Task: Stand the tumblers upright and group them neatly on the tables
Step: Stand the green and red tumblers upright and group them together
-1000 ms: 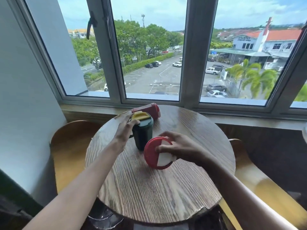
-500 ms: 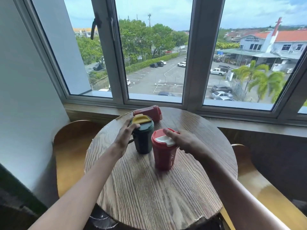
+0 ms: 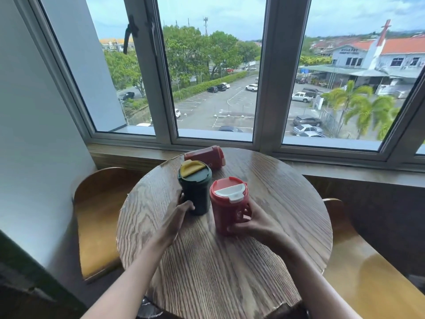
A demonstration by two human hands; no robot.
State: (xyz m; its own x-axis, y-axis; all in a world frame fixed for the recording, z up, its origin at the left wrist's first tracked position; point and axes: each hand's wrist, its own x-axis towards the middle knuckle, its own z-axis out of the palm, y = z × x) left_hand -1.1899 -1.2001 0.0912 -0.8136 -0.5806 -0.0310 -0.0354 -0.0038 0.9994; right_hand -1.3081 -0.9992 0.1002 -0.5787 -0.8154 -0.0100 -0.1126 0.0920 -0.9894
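Two tumblers stand upright side by side on the round wooden table (image 3: 230, 261). The dark green tumbler (image 3: 195, 187) has a yellow flap on its lid; my left hand (image 3: 177, 217) wraps its lower body. The red tumbler (image 3: 226, 208) has a white flap on its lid; my right hand (image 3: 253, 223) grips its lower side. Behind them a second red tumbler (image 3: 205, 156) lies on its side near the table's far edge, by the window sill.
Wooden chairs flank the table, one at the left (image 3: 96, 217) and one at the right (image 3: 368, 268). A wooden sill (image 3: 345, 168) and a large window run along the back. A white wall (image 3: 34, 134) stands at the left.
The red tumbler went from tilted on its side in my right hand to upright beside the green one. Both hands slid from the lids down to the bodies.
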